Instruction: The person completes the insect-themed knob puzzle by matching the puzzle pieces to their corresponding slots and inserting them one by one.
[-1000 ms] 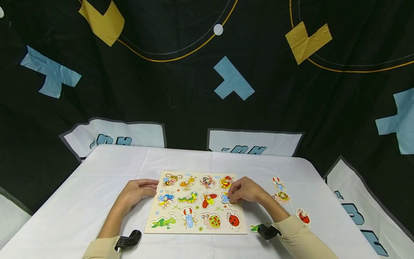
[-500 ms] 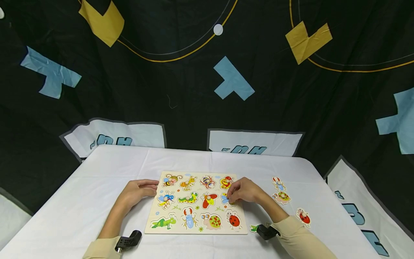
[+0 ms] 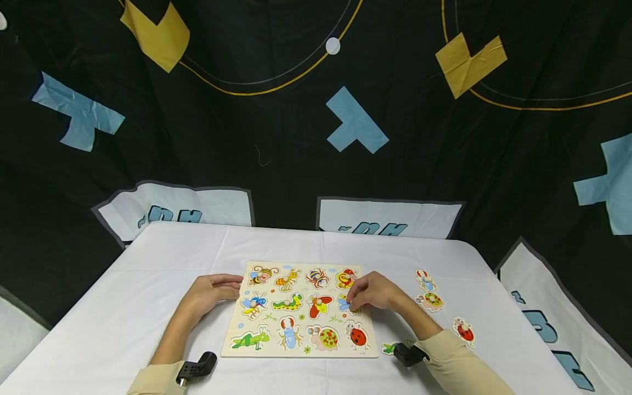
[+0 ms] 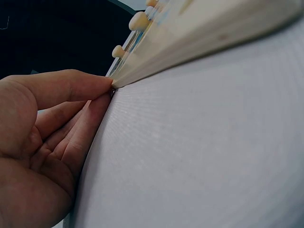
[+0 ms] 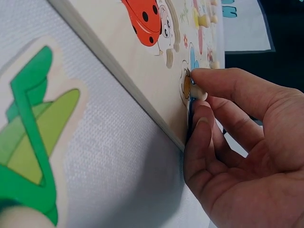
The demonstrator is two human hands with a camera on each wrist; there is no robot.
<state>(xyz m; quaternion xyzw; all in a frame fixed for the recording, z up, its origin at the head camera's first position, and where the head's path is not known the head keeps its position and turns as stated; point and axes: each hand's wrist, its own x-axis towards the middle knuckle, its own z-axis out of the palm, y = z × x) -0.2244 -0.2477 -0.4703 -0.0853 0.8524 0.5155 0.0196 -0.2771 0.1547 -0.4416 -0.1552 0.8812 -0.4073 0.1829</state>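
Note:
A wooden insect puzzle board lies flat on the white-covered table. My right hand is at its right side and pinches the knob of a blue-winged puzzle piece. Fingers cover much of that piece, which lies at its place at the right end of the middle row. At the board's left edge, my left hand touches the wood with extended fingers; in the left wrist view, the fingertips meet right at the edge. Knobbed pieces fill the top row and stand elsewhere in the middle row.
Right of the board lie loose pieces: a stag beetle, a snail and a ladybug. A green grasshopper piece sits by the board's lower right corner, partly under the right wrist camera. A black curtain hangs behind.
The right hand shifts very slightly left over the blue-winged piece, still pinching its knob. The left hand and the board stay practically in place.

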